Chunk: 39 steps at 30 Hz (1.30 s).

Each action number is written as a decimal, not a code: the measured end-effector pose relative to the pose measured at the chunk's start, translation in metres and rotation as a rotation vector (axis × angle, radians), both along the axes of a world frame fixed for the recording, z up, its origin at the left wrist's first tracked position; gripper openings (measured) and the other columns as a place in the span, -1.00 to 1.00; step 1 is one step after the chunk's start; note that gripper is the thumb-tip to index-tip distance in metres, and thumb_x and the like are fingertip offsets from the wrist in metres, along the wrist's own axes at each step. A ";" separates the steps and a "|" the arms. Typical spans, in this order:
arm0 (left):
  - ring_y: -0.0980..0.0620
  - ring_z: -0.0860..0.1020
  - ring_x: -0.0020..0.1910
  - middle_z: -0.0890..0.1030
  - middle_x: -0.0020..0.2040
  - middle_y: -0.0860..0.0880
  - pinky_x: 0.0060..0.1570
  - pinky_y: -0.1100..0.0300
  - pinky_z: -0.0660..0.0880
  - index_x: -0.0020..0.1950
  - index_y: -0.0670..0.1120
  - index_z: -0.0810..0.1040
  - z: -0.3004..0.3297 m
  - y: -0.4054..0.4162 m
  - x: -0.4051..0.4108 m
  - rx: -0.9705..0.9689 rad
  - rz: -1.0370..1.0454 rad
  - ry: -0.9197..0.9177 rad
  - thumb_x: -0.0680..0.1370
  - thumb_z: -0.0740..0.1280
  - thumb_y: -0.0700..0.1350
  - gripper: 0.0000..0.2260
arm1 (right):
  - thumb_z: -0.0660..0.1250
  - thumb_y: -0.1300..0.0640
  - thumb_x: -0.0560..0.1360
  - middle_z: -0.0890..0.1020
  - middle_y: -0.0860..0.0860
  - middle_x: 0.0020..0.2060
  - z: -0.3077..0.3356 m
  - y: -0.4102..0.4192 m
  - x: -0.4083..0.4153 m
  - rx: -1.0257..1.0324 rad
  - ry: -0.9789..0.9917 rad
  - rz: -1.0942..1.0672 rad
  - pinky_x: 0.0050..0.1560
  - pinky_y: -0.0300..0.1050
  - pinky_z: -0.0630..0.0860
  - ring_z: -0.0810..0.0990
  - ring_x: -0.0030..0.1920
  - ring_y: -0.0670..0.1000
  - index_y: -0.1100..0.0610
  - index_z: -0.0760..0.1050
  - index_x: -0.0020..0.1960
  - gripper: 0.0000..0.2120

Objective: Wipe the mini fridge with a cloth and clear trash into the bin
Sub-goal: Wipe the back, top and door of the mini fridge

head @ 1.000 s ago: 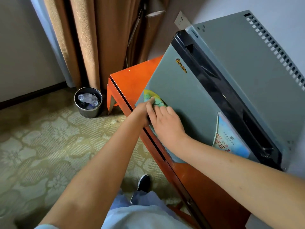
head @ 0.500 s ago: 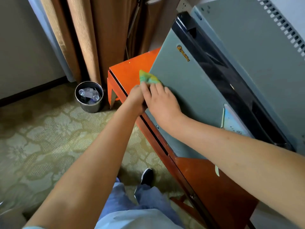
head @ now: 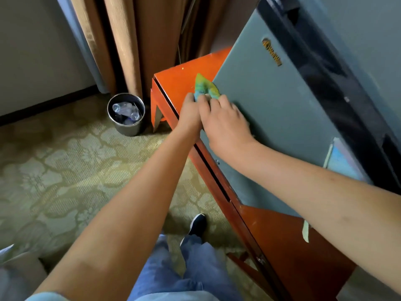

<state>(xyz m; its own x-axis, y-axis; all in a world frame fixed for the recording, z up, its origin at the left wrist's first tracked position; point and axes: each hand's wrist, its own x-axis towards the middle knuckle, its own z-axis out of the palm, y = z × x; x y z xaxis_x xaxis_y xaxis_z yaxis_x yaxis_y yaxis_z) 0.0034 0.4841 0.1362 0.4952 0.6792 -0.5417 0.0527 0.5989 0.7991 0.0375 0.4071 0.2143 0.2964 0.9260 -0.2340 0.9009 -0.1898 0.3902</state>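
The grey mini fridge [head: 273,109] stands on an orange-red wooden cabinet [head: 182,77], its door shut. A green and yellow cloth [head: 205,86] lies against the door's lower left corner. My right hand [head: 224,120] presses flat on the cloth with straight fingers. Close beside it, my left hand [head: 191,111] pinches the cloth's left edge; its fingertips are partly hidden. A round metal bin [head: 118,124] with clear plastic bottles inside stands on the carpet left of the cabinet.
Brown curtains [head: 130,40] hang behind the bin and cabinet. A blue sticker [head: 341,161] sits on the door's right side. A pale strip [head: 305,232] hangs on the cabinet front. My shoe [head: 196,223] is on the patterned carpet near the cabinet.
Both hands slid the cloth across the fridge door toward its left edge. The view moved closer and tilted down.
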 end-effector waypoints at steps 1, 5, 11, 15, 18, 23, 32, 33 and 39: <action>-0.04 0.54 -0.13 0.55 -0.08 -0.09 -0.15 0.06 0.50 -0.02 -0.07 0.41 -0.016 -0.002 -0.001 -0.035 -0.032 0.024 0.64 0.26 -0.15 -0.94 | 0.36 0.23 0.49 0.52 0.18 0.25 -0.017 0.001 -0.001 -0.049 0.026 -0.019 0.21 -0.01 0.43 0.42 0.27 0.15 0.25 0.09 0.55 -0.28; 0.01 0.49 -0.35 0.52 -0.28 -0.04 -0.41 0.27 0.41 -0.05 -0.13 0.46 -0.067 -0.046 -0.007 -0.231 -0.135 0.067 0.57 0.26 -0.20 -0.98 | 0.29 0.28 0.51 0.53 0.19 0.25 -0.065 -0.027 -0.003 -0.255 0.116 -0.121 0.20 0.02 0.42 0.39 0.29 0.17 0.23 0.11 0.51 -0.37; -0.05 0.56 -0.15 0.59 -0.10 -0.11 -0.18 0.05 0.51 -0.02 -0.10 0.49 -0.027 -0.069 -0.008 -0.137 -0.091 0.002 0.40 0.29 -0.04 -0.79 | 0.39 0.15 0.48 0.55 0.16 0.19 -0.019 -0.052 -0.001 -0.178 0.071 -0.012 0.17 0.00 0.41 0.40 0.24 0.15 0.22 0.07 0.55 -0.24; -0.08 0.55 -0.11 0.59 -0.04 -0.14 -0.12 0.03 0.51 0.03 -0.12 0.47 -0.010 -0.019 0.000 0.026 -0.016 0.071 0.58 0.29 -0.19 -0.95 | 0.43 0.15 0.46 0.57 0.15 0.16 -0.006 -0.015 0.006 -0.021 0.081 0.007 0.13 0.00 0.43 0.43 0.21 0.14 0.20 0.12 0.54 -0.24; -0.06 0.52 -0.16 0.55 -0.09 -0.12 -0.24 0.12 0.46 0.03 -0.11 0.44 -0.037 -0.007 0.001 -0.022 -0.047 0.105 0.56 0.31 -0.17 -0.91 | 0.41 0.20 0.46 0.57 0.16 0.19 -0.038 0.001 0.006 -0.071 0.126 -0.039 0.13 0.01 0.44 0.42 0.24 0.15 0.20 0.14 0.52 -0.27; -0.01 0.43 -0.38 0.46 -0.32 -0.07 -0.37 0.18 0.35 -0.16 -0.11 0.43 -0.065 -0.059 -0.008 -0.296 -0.163 0.059 0.39 0.28 -0.15 -0.92 | 0.29 0.27 0.50 0.56 0.18 0.18 -0.072 -0.029 0.003 -0.338 0.201 -0.165 0.17 0.10 0.51 0.39 0.26 0.18 0.18 0.17 0.47 -0.41; -0.03 0.54 -0.24 0.56 -0.17 -0.10 -0.34 0.19 0.46 0.08 -0.20 0.48 -0.056 -0.002 0.000 -0.138 -0.065 0.072 0.57 0.33 -0.25 -0.89 | 0.40 0.20 0.45 0.60 0.15 0.14 -0.051 0.004 0.011 -0.084 0.124 -0.013 0.10 0.03 0.49 0.44 0.21 0.15 0.18 0.11 0.56 -0.23; -0.06 0.54 -0.20 0.55 -0.14 -0.12 -0.31 0.16 0.46 0.14 -0.22 0.48 -0.064 0.005 0.001 -0.154 -0.055 0.088 0.53 0.34 -0.23 -0.80 | 0.41 0.21 0.46 0.61 0.15 0.14 -0.062 0.013 0.012 -0.103 0.134 -0.029 0.10 0.03 0.49 0.44 0.21 0.15 0.18 0.11 0.56 -0.23; -0.05 0.53 -0.31 0.55 -0.28 -0.10 -0.32 0.15 0.45 -0.10 -0.13 0.49 -0.102 -0.031 -0.004 -0.424 -0.141 0.065 0.40 0.36 -0.15 -0.87 | 0.29 0.27 0.53 0.57 0.19 0.18 -0.098 0.000 0.004 -0.382 0.168 -0.161 0.07 0.05 0.50 0.41 0.26 0.19 0.16 0.10 0.56 -0.34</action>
<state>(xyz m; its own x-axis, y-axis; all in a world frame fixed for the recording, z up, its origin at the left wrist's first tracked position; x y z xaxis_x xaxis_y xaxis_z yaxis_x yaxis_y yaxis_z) -0.0009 0.4528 0.0344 0.5230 0.3188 -0.7905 0.1995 0.8559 0.4772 0.0415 0.4075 0.1161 0.3583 0.7091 -0.6073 0.9286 -0.2033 0.3106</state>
